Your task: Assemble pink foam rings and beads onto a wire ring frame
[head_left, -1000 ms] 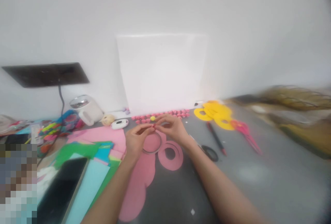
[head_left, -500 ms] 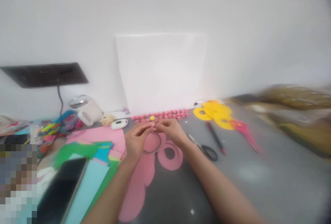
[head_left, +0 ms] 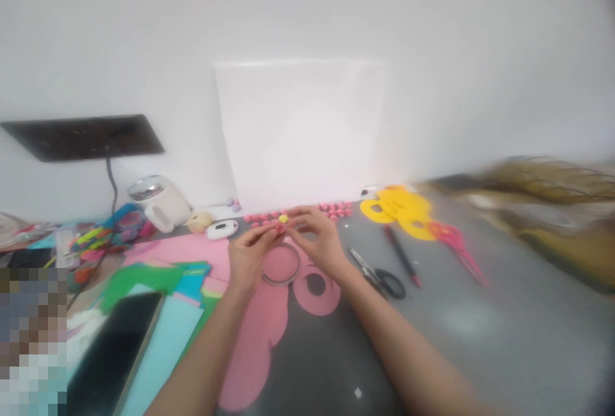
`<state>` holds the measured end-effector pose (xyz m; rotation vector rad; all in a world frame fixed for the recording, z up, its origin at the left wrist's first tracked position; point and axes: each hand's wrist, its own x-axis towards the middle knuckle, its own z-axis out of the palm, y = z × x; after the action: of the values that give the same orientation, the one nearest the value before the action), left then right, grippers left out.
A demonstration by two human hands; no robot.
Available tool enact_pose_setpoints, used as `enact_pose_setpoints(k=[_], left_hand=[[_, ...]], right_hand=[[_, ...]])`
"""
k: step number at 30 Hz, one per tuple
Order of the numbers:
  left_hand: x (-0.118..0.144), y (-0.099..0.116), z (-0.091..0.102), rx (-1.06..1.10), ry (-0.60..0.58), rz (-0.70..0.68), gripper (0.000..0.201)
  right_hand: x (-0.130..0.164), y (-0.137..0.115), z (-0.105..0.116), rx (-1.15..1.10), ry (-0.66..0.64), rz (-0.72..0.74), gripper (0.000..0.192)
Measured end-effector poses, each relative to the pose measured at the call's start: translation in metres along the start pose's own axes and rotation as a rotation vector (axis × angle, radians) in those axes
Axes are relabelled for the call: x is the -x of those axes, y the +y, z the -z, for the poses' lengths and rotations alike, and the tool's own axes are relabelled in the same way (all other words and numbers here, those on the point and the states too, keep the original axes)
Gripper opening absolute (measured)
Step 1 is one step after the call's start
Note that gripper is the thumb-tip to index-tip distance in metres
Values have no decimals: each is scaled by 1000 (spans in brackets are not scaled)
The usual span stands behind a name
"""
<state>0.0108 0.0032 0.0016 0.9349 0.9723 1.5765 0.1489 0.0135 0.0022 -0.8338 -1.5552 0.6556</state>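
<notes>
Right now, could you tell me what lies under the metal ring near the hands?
The metal ring lies on pink paper. The left hand covers its left edge, hiding what is there.

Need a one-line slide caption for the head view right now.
Both hands, left hand and right hand, pinch a small pink piece above a pink paper ring on the grey table.

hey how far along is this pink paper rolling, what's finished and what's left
Done: a row of small pink rolled pieces lies along the white board, with one yellow one. In hand: the left hand and right hand pinch a small pink piece between fingertips. Left: a pink paper ring and yellow rings lie uncut beside the black scissors.
</notes>
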Motion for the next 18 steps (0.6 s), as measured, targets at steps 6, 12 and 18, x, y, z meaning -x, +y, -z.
enact_pose_setpoints(k=[6,12,18], left_hand=[[0,0,1,-16,13,5,21],[-2,-2,3,-38,28,5,20],[-2,-5,5,-154,67,-14,22]], right_hand=[[1,7,-3,170,32,193,8],[3,15,-3,359,6,314,13],[5,17,-7,351,-5,263,14]])
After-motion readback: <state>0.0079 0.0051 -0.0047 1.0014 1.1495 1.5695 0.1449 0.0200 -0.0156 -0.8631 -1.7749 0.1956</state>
